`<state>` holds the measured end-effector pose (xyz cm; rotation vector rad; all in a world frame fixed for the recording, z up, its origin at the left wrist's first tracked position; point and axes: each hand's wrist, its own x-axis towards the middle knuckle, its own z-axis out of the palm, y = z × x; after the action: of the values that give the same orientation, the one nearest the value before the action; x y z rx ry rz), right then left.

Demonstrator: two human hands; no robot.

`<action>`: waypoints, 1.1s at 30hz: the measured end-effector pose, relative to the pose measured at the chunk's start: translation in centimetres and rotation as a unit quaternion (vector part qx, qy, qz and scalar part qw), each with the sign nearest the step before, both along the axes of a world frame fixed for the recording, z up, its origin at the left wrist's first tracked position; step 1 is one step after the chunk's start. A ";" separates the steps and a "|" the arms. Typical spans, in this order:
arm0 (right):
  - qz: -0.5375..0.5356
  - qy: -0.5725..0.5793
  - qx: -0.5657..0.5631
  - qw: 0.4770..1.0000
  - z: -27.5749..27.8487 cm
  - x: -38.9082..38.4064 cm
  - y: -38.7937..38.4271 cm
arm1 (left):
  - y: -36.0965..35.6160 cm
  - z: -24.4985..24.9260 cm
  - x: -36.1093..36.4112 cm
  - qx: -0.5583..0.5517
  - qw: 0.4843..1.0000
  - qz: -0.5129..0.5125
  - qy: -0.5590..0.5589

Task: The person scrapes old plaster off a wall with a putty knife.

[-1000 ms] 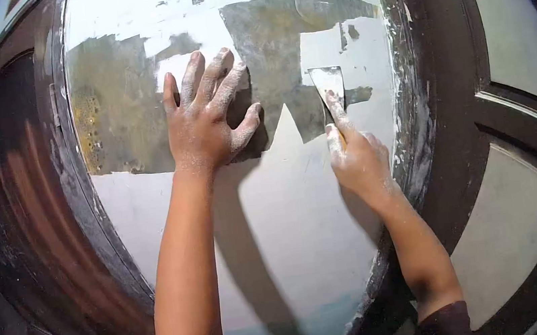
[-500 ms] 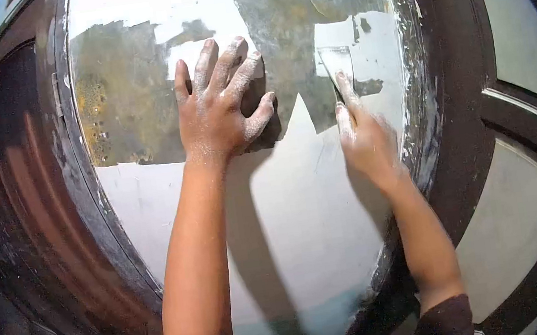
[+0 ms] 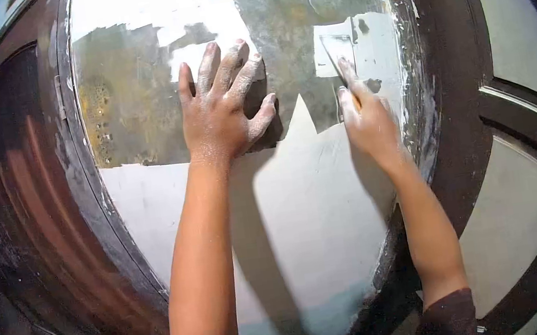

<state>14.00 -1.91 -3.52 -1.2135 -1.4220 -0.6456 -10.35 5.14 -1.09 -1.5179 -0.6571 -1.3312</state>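
My left hand [image 3: 222,102] lies flat on the wall with its fingers spread, dusted in white powder. Beneath it is a bare grey-brown patch [image 3: 138,103] with ragged white edges. Wrapped around the handle of a putty knife [image 3: 339,50], my right hand [image 3: 368,114] holds the blade up against a white area at the right of the patch. Its index finger stretches along the tool toward the blade. Between the hands, a pointed white tip of the lower coating [image 3: 301,119] juts into the bare patch.
A dark wooden door [image 3: 22,200] stands on the left, and a dark frame with pale panels [image 3: 513,223] on the right. The wall's side edges [image 3: 410,67] are rough and smeared white. Smooth white wall [image 3: 317,229] runs below the patch.
The putty knife and my right hand have shifted slightly up and to the right along the white area. My left hand stays in place on the wall.
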 end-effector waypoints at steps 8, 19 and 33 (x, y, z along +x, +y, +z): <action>-0.043 0.010 -0.128 0.991 -5.2 -0.9 -1.5 | 0.3 0.1 -0.1 0.003 1.000 -0.027 -0.002; -0.048 -0.010 -0.074 0.996 -3.6 -0.9 -0.9 | 0.2 -0.1 0.0 -0.004 0.999 -0.033 -0.012; -0.034 -0.004 -0.085 0.996 -5.1 -0.6 -0.7 | 0.4 0.1 -0.1 0.009 0.999 -0.047 -0.017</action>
<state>13.44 -2.59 -8.66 -1.3992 -1.4713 -0.5845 -10.46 5.52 -1.03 -1.5320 -0.5998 -1.4330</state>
